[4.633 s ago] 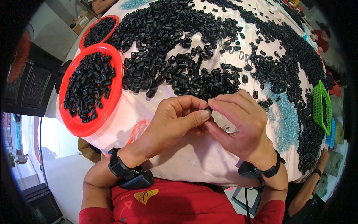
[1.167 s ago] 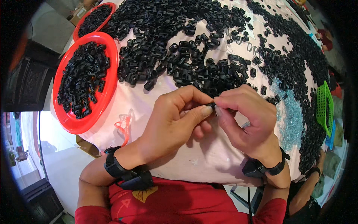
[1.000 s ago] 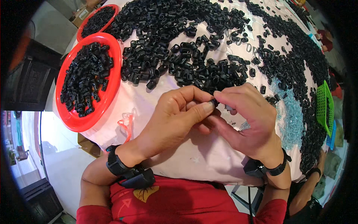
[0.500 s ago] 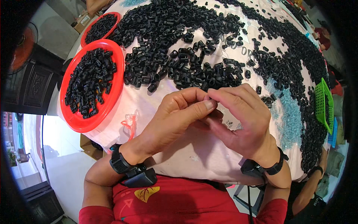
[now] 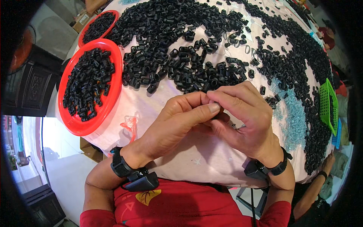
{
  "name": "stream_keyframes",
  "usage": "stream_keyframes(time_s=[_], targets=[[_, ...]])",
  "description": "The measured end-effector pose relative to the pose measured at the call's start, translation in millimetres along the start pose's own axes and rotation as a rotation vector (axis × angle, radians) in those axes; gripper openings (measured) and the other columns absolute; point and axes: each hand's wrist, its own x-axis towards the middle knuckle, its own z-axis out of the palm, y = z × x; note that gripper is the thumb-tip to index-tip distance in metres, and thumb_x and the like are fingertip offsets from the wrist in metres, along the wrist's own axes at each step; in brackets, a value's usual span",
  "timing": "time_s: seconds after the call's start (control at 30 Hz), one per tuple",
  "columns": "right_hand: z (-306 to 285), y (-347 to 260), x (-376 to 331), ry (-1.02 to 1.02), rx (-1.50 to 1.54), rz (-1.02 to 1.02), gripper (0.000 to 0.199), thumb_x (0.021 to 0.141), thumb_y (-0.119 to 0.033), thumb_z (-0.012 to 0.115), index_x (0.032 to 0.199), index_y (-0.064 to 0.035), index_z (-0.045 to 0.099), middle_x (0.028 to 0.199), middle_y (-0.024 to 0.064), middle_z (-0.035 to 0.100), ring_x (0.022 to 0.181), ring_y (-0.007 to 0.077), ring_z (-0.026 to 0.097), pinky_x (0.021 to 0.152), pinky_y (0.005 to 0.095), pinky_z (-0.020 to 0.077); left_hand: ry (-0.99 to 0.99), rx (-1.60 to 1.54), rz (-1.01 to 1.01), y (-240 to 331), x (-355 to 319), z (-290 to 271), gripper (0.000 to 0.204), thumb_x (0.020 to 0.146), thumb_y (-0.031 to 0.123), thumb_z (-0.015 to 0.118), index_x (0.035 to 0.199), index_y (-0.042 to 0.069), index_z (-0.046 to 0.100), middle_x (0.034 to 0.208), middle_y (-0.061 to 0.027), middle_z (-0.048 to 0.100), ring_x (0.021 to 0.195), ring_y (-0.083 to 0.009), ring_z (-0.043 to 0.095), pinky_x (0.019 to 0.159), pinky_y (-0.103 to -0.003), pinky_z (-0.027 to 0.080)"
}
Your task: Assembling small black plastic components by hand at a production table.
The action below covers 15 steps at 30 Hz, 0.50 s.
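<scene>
The left hand (image 5: 172, 119) and right hand (image 5: 245, 115) meet above the near side of the pale pink tablecloth (image 5: 211, 166), fingertips touching. The left thumb and forefinger are pinched together on a small black part (image 5: 221, 109) — mostly hidden, so its pointing and long axis cannot be told. Whether the right fingers clamp it too is unclear. Just beyond lie black tubular fittings (image 5: 213, 80), openings facing various ways — with a red tray (image 5: 84, 129) of black pieces leftward.
</scene>
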Motion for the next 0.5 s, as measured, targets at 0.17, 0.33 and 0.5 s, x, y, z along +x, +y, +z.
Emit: stream_keyframes(time_s=[0.17, 0.33, 0.5], targets=[[-0.3, 4.7, -0.4, 0.024, -0.078, -0.047, 0.047, 0.062, -0.004, 0.084, 0.107, -0.0018, 0.072, 0.098, 0.0122, 0.07, 0.08, 0.0297, 0.066, 0.07, 0.036, 0.0565, -0.085, -0.047, -0.035, -4.4, -2.8, -7.1, 0.032, 0.109, 0.027, 0.055, 0.122, 0.001, 0.066, 0.109, -0.0055, 0.071, 0.098, -0.0094, 0.067, 0.091, -0.026, 0.055], [1.5, 6.4, -1.9, -0.021, -0.037, -0.073, 0.044, 0.064, -0.005, 0.083, 0.105, 0.0014, 0.07, 0.095, 0.0132, 0.069, 0.077, 0.0301, 0.064, 0.067, 0.0366, 0.0552, -0.086, 0.029, -0.073, -6.8, -3.9, -12.3, 0.034, 0.11, 0.025, 0.05, 0.12, -0.004, 0.063, 0.111, -0.0117, 0.07, 0.1, -0.0164, 0.069, 0.091, -0.031, 0.059], [1.6, 6.2, -1.2, -0.048, -0.03, -0.061, 0.041, 0.065, -0.004, 0.083, 0.104, 0.0012, 0.069, 0.093, 0.0132, 0.069, 0.076, 0.0301, 0.063, 0.066, 0.0366, 0.0544, -0.037, 0.039, -0.069, -3.3, -6.0, -5.8, 0.034, 0.11, 0.025, 0.051, 0.121, -0.005, 0.064, 0.113, -0.0131, 0.07, 0.102, -0.0173, 0.07, 0.091, -0.031, 0.059]])
